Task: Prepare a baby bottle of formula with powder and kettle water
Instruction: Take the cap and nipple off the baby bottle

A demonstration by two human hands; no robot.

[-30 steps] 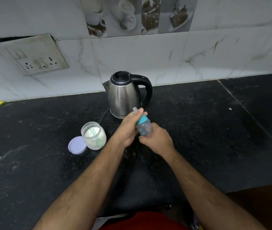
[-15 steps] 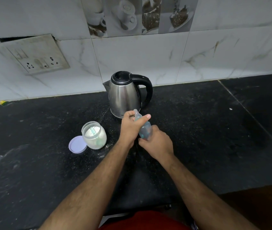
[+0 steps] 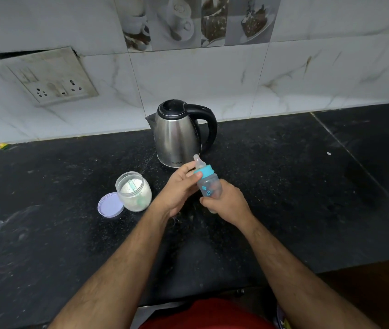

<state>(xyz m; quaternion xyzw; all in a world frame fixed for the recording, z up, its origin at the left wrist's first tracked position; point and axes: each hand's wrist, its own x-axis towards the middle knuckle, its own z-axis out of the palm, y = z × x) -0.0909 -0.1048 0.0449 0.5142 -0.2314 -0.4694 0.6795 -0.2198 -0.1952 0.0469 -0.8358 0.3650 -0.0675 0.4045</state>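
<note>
- While the person is standing at the dark counter (image 3: 283, 210), the head view, the only view given, is showing both hands meeting on the baby bottle (image 3: 208, 188) just in front of the kettle (image 3: 176, 136).
- The right hand (image 3: 230, 205) is wrapping its fingers round the lower body of the bottle and is carrying it above the counter, clear of the surface.
- The left hand (image 3: 179, 188) is sitting beside the bottle's upper part; its thumb and a fingertip are touching the teal collar (image 3: 204, 173), while the other fingers are lying fairly loose. Whether that pinch is firm cannot be told.
- The bottle's long axis is tilting, with the clear teat (image 3: 198, 161) pointing up and away toward the kettle and the base tucked into the right palm.
- The collar is lying directly at the left fingertips, so the left hand is the nearer one for any turning of the cap; judged from this, the step in hand is probably screwing or unscrewing the collar.
- What the bottle holds cannot be read through its tinted wall.
- The open powder jar (image 3: 134, 191), with a scoop inside, is standing to the left of the hands, its lilac lid (image 3: 110, 205) lying just beside it.
- A wall socket plate (image 3: 46, 77) is sitting on the tiles behind.
</note>
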